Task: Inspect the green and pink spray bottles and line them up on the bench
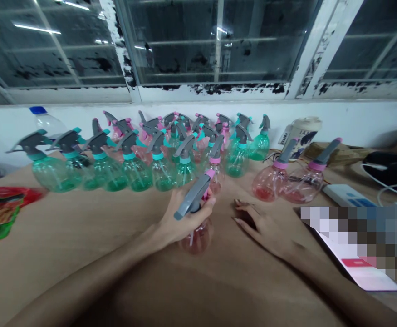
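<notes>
My left hand (181,218) is wrapped round the neck of a pink spray bottle (196,238) with a grey trigger head and pink nozzle, just above or on the table in front of me. Its fingers partly hide the bottle's neck and trigger. My right hand (259,225) rests by the table surface to the right, fingers apart and holding nothing. Beyond it are two more pink spray bottles (269,181), side by side. A row of green spray bottles (137,175) stands upright ahead and to the left, with several pink and green ones behind.
On the wooden table (82,254), a red and green packet (4,211) lies at left. A blue-capped bottle (45,119) stands at back left, a printed cup (302,134) at back right. A bright-screened device (358,254), partly pixelated, lies right, near a white box (346,195) and cables.
</notes>
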Available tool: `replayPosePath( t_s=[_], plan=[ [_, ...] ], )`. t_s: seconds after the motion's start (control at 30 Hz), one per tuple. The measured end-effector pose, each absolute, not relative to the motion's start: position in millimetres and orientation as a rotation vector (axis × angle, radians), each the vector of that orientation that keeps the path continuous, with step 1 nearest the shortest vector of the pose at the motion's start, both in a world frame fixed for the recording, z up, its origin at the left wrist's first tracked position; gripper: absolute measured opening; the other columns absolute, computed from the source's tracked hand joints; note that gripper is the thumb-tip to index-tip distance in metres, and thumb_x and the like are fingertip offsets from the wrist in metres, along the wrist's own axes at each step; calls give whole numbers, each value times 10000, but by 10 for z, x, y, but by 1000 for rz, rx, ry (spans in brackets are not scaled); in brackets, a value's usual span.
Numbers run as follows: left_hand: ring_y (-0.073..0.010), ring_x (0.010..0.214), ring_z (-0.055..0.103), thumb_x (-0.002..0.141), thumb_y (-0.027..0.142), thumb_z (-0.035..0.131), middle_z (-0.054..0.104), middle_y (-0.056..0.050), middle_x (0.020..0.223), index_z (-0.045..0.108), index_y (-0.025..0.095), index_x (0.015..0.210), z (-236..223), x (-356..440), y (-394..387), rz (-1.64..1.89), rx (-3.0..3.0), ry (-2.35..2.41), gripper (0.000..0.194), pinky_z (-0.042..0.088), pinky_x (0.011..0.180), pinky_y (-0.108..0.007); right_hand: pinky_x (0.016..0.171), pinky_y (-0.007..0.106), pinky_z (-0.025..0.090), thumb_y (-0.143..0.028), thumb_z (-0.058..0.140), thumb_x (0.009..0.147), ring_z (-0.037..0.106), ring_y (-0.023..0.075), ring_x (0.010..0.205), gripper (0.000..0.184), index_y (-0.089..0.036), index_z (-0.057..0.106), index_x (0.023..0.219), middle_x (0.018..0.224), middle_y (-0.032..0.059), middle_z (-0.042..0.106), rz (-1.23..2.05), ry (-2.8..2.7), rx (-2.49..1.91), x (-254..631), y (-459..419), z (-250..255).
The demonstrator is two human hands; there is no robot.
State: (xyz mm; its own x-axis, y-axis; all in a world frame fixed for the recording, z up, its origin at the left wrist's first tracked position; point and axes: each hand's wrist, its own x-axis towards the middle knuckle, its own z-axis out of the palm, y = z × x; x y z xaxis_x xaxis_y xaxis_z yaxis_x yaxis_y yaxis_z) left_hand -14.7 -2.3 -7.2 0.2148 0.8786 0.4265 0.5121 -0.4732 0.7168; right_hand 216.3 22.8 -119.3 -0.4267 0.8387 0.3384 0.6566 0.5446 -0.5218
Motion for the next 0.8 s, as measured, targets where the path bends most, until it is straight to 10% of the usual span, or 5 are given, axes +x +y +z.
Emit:
replayPosePath(
  t_s=[0.8],
  plan=[
    [-148,665,592,781,257,542,616,-17,736,578,181,980,-132,-167,-19,1154,2052,1235,216,485,617,-261,936,442,439,-343,431,876,544,225,1107,264,-235,493,1109,1216,84,568,408,-2208,-1240,2155,217,-1178]
  ],
)
